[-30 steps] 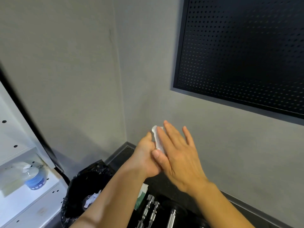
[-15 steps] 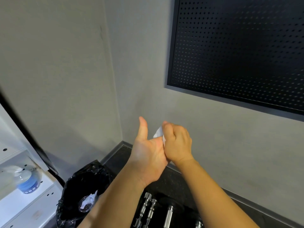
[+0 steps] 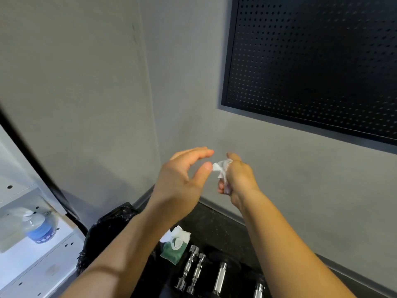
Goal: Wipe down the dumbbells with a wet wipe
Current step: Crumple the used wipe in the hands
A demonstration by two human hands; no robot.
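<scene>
White shelf (image 3: 25, 265) at 8 o'clock, blue-banded plastic tub (image 3: 40, 229) on it. Black bin bag (image 3: 107, 229) at 7 o'clock. Left hand (image 3: 180, 177) near centre, fingers loosely spread, holding nothing, thumb tip just beside wet wipe (image 3: 221, 167). Green wipes pack (image 3: 175, 247) at 6 o'clock on dark floor (image 3: 214, 224). Chrome dumbbell bars (image 3: 219, 278) just right of pack, untouched. Right hand (image 3: 240, 179) fisted round crumpled wet wipe, raised above bars. Black pegboard (image 3: 311, 61) at 2 o'clock.
</scene>
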